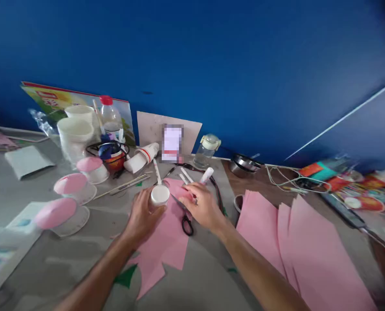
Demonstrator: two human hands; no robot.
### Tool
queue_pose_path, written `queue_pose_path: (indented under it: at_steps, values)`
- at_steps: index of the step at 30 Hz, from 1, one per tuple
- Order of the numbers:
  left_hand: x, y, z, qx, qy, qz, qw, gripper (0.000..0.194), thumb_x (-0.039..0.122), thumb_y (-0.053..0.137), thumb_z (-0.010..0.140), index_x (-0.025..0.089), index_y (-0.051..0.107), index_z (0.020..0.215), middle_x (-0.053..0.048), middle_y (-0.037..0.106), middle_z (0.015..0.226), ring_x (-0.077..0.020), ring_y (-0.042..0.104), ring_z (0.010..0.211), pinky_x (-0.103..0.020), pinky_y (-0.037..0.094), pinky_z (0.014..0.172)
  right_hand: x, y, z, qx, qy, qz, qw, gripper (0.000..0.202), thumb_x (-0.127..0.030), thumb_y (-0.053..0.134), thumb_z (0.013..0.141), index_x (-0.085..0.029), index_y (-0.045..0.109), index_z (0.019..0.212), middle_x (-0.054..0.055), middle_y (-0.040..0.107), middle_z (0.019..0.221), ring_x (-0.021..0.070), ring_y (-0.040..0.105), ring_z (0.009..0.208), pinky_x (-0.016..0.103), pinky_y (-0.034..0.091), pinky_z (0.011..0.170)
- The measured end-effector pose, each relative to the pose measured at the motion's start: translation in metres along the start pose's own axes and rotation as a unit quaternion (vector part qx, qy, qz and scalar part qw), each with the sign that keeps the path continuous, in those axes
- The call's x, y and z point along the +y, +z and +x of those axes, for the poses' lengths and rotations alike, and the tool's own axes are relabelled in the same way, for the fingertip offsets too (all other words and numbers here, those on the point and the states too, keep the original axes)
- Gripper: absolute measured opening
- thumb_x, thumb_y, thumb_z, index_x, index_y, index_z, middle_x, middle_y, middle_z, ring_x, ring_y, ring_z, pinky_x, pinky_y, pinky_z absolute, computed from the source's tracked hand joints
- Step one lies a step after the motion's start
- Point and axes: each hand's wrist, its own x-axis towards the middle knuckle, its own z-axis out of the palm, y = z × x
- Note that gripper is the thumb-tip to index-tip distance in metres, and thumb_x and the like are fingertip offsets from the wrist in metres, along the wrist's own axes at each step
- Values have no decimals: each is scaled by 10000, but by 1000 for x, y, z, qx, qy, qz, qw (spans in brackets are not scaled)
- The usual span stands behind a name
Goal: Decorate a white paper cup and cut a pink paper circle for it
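My left hand [143,216] is closed around a small white paper cup [160,195], its round white end facing up. Close by on the right, my right hand [203,205] has its fingers curled round a white marker-like tube [207,175], whose thick end sticks out above the knuckles. Black-handled scissors [187,225] lie under the right hand, blades pointing toward the cup. Below both hands is a cut pink paper sheet [171,246] with jagged edges. Thin white sticks [186,175] show just beyond the right fingers.
Several pink-topped cups [74,188] stand at left, before stacked paper cups [74,134] and a red-capped bottle [110,114]. A phone [172,142] leans at the back beside a clear jar [207,151]. Pink sheets [302,242] fill the right; a green scrap [126,276] lies in front.
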Motion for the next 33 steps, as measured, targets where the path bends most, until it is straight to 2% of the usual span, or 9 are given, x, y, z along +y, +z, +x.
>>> queue_pose_path:
  at_steps: [5, 9, 13, 18, 23, 26, 33]
  values:
    - [-3, 4, 1, 14, 19, 12, 1000, 462, 303, 644, 735, 196, 539, 1172, -83, 623, 1032, -283, 551, 986, -421, 447, 840, -16, 8, 20, -40, -31, 1, 999, 275, -205, 677, 807, -158, 666, 1077, 100, 684, 1072, 225, 619, 1033, 363, 477, 939]
    - [-6, 7, 0, 33, 48, 22, 998, 410, 310, 641, 743, 195, 554, 1126, -84, 630, 989, -280, 565, 953, -416, 456, 807, -22, 16, 24, -83, -49, -24, 995, 305, -214, 682, 792, -153, 670, 1090, 118, 649, 1158, 233, 592, 1090, 378, 458, 977]
    - [-8, 9, -1, 47, 63, 25, 997, 368, 285, 621, 755, 170, 556, 1097, -99, 637, 972, -276, 579, 915, -424, 458, 794, -26, 19, 27, -108, -74, -62, 989, 307, -191, 663, 788, -159, 674, 1093, 114, 646, 1138, 244, 582, 1087, 402, 450, 984]
    - [-8, 10, -1, 56, 62, 19, 996, 433, 253, 630, 735, 169, 537, 1149, -101, 648, 989, -277, 589, 921, -429, 459, 805, -27, 21, 27, -108, -91, -92, 986, 302, -220, 650, 801, -155, 668, 1095, 115, 632, 1138, 268, 540, 1108, 443, 423, 1016]
    - [-10, 10, -1, 40, 77, 12, 996, 418, 219, 609, 752, 172, 532, 1160, -103, 649, 1021, -275, 580, 942, -437, 442, 844, -22, 28, 20, -92, -101, -95, 986, 537, -359, 605, 846, -98, 522, 1308, 185, 496, 1339, 321, 404, 1275, 516, 349, 1081]
    - [-10, 9, -1, 35, 88, 4, 996, 394, 243, 605, 776, 178, 531, 1157, -105, 647, 1065, -273, 575, 956, -434, 433, 855, -21, 32, 17, -94, -112, -100, 984, 581, -394, 549, 882, -75, 455, 1359, 217, 413, 1416, 344, 309, 1354, 561, 307, 1097]
    - [-6, 8, -2, 24, 66, 1, 998, 374, 256, 601, 780, 194, 543, 1144, -101, 638, 1096, -276, 567, 990, -442, 425, 879, -21, 42, 18, -104, -114, -122, 980, 538, -344, 487, 923, -17, 456, 1349, 259, 408, 1411, 347, 344, 1330, 544, 306, 1101]
